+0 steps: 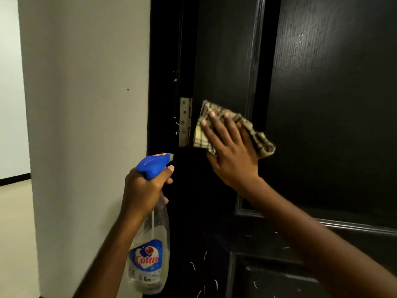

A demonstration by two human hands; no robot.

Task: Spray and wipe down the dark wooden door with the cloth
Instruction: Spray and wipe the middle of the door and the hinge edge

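The dark wooden door fills the right half of the view, with raised panel mouldings and wet streaks low down. My right hand presses a checked beige cloth flat against the door's left stile, fingers straight and spread. My left hand grips the neck of a clear spray bottle with a blue trigger head, its nozzle pointing right toward the door frame. The bottle hangs upright below my fist.
A brass hinge sits on the dark frame just left of the cloth. A white wall runs down the left side, with pale floor beyond it.
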